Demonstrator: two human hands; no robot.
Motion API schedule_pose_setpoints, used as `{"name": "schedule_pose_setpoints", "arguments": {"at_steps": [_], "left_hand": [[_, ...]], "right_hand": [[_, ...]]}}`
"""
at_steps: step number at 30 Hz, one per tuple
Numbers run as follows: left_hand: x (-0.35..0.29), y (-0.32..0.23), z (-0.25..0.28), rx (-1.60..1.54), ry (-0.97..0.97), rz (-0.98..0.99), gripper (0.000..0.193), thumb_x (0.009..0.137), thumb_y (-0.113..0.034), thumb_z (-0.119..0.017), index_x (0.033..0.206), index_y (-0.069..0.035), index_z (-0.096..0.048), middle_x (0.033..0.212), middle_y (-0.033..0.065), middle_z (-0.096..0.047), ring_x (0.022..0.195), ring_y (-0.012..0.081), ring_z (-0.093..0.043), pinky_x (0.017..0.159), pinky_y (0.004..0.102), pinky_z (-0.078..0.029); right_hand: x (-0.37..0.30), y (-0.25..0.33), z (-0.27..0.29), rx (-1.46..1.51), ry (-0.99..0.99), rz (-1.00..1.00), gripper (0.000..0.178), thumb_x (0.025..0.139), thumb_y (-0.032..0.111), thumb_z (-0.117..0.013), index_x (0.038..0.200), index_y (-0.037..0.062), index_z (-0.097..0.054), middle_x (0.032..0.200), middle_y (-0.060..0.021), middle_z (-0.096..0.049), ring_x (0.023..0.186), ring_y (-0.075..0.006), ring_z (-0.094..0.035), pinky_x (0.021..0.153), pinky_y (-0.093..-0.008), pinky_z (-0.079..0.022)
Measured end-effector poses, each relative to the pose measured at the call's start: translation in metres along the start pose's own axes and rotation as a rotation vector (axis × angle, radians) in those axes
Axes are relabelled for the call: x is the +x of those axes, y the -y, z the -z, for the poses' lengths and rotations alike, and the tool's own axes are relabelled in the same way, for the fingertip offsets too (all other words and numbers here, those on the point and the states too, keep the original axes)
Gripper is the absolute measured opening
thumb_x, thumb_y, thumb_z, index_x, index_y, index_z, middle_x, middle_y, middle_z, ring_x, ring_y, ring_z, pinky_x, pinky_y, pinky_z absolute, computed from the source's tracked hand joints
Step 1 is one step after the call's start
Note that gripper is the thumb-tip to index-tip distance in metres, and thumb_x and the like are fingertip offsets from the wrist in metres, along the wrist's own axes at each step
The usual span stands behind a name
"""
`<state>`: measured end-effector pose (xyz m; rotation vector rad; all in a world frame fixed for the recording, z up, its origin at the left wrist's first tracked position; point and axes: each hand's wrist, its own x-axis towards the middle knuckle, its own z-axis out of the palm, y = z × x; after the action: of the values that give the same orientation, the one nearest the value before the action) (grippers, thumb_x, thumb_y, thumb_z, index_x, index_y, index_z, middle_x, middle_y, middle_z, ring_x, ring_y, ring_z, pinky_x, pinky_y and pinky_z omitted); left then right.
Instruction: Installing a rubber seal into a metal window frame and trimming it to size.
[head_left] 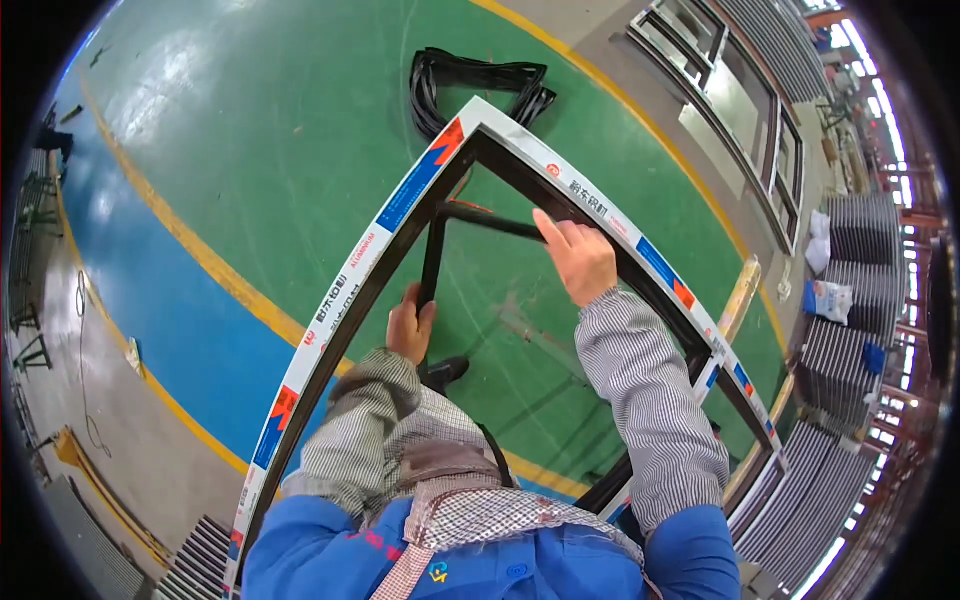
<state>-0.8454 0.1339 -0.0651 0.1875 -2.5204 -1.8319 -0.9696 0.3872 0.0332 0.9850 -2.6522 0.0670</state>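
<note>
A large window frame point(340, 290), dark inside and wrapped in white film with blue and orange patches, stands upright in front of me. Its top corner is at the upper middle. A black rubber strip point(433, 262) runs down inside the frame's left side and across under the top corner. My left hand point(410, 328) is closed around the strip's lower part, next to the left frame bar. My right hand point(575, 258) presses with its fingers on the strip's horizontal run, close to the right frame bar. Striped sleeve covers reach over both forearms.
A loose bundle of black rubber strip point(470, 85) lies on the green floor beyond the frame. Finished window frames point(745, 110) lean at the upper right. Stacks of metal profiles point(850, 330) fill the right side. Yellow lines border the green and blue floor.
</note>
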Motion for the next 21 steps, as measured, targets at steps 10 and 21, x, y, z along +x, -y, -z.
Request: {"name": "schedule_pose_setpoints", "arguments": {"at_steps": [10,21], "left_hand": [[0.084,-0.093,0.018,-0.32,0.162,0.222,0.051,0.096,-0.006,-0.045,0.145,-0.012,-0.035,0.071,0.0034,-0.042,0.063,0.0122,-0.041,0.061,0.0271,-0.04],[0.082,-0.088,0.002,-0.441,-0.011,0.265,0.046,0.096,-0.005,-0.044,0.141,-0.012,-0.042,0.073,0.0021,-0.043,0.061,0.0099,-0.038,0.057,0.0256,-0.037]], "right_hand": [[0.016,0.005,0.011,0.013,0.093,-0.191,0.06,0.084,0.011,-0.062,0.14,0.0213,-0.044,0.073,-0.0087,-0.052,0.06,-0.0266,-0.058,0.055,-0.0394,-0.049],[0.028,0.019,0.022,-0.006,0.188,-0.286,0.063,0.081,0.01,-0.066,0.139,0.0213,-0.046,0.086,-0.0076,-0.059,0.073,-0.0255,-0.062,0.064,-0.0377,-0.052]]}}
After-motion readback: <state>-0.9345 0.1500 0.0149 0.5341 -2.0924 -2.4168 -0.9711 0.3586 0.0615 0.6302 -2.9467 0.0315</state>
